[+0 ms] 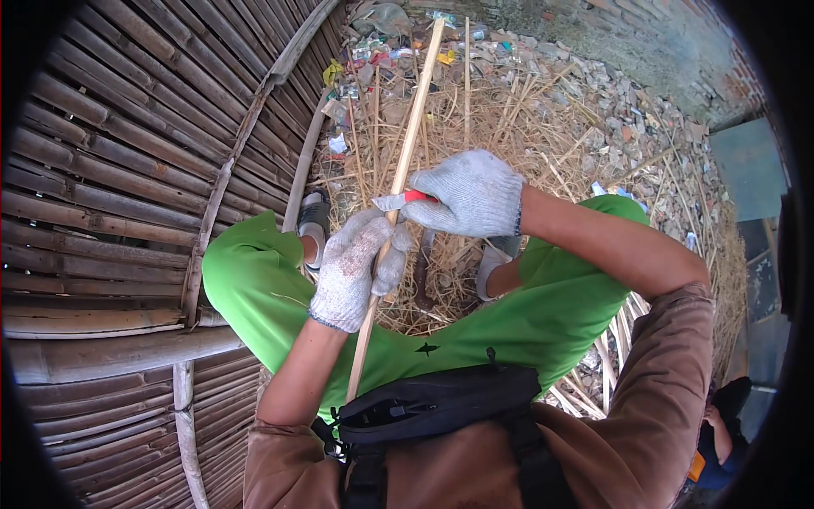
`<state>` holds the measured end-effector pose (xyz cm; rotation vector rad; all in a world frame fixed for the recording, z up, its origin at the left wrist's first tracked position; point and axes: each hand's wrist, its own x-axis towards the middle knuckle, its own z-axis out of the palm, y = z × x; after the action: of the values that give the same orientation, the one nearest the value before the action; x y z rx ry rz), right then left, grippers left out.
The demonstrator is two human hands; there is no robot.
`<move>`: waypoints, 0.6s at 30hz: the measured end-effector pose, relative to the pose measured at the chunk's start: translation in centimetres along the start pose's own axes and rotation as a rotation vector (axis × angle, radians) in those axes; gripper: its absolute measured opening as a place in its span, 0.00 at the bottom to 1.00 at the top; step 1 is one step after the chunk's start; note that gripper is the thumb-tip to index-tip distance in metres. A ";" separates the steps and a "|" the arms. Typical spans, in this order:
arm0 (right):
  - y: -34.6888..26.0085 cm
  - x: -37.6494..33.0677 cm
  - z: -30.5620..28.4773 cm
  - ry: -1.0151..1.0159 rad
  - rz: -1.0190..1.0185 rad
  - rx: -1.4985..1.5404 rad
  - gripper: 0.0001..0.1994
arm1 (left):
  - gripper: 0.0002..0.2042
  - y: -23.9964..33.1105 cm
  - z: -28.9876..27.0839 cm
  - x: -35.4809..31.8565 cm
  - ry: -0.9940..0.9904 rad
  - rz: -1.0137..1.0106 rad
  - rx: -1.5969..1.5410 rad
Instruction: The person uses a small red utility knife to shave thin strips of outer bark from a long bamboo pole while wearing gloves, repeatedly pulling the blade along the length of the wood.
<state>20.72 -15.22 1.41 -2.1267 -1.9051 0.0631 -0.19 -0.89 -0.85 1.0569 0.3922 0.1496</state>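
Note:
A long, pale bamboo strip (416,119) slants from my lap up and away to the far ground. My left hand (349,270), in a grey-white knit glove with brown stains, is wrapped round it near the middle. Just beyond that grip, my gloved right hand (475,193) holds a small knife (390,203). The red handle sits in my fingers. Its blade lies across the strip, touching it or very close to it. Between my feet, a dark curved object (422,271) rests on the straw, partly hidden behind my hands.
A bamboo slat wall (127,170) rises at the left. Straw and shavings (500,110) cover the ground, with rubble and litter beyond. Several pale strips (606,360) lie by my right leg. A black waist bag (437,403) crosses my lap. Another person's hand (721,434) shows at lower right.

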 end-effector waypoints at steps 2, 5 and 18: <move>0.0 0.0 0.0 0.004 -0.002 0.007 0.20 | 0.17 0.1 0.2 0.0 0.006 0.004 0.019; 0.1 0.1 -0.2 -0.016 0.028 -0.013 0.20 | 0.19 0.0 0.2 0.0 0.001 0.004 0.019; 2.1 1.7 -1.6 0.164 -0.027 -0.125 0.23 | 0.16 0.5 -0.3 -0.4 0.015 0.027 -0.045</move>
<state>23.32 -14.04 2.76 -2.1113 -1.8859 -0.2352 -0.64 -0.58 -0.46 1.0174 0.3865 0.1891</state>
